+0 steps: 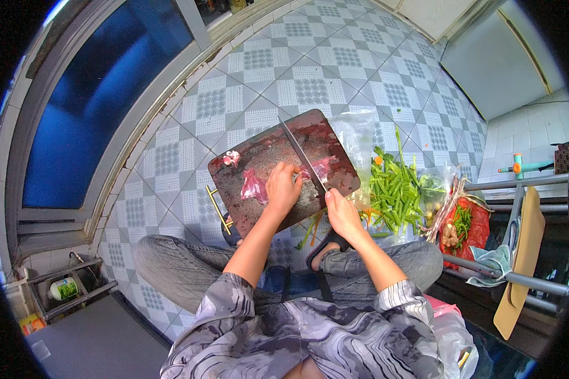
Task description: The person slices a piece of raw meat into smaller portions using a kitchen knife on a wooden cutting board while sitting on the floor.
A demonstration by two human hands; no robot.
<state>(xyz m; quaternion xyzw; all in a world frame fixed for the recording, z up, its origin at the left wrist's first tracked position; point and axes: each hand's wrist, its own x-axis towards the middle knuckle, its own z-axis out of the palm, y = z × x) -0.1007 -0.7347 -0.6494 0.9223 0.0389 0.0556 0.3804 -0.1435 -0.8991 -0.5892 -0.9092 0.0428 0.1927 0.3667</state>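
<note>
My right hand (340, 208) grips the handle of a long kitchen knife (299, 149), whose blade slants up and left across a dark, wet cutting board (275, 147). Beside the blade, my left hand (283, 187) rests with bent fingers, its fingertips at the near end of a piece of raw meat (325, 166); whether it pinches the meat I cannot tell. Another piece of raw meat (254, 187) lies just left of my left hand. A small whitish scrap of meat or fat (231, 158) sits near the board's left corner.
Cut green vegetables (396, 194) lie on clear plastic (358, 137) right of the board. Farther right are a red mesh bag (479, 232) with green chillies and ginger, and a metal rack (526, 279) with a cloth (488, 265). A gold-coloured handle (218, 211) shows at the board's left.
</note>
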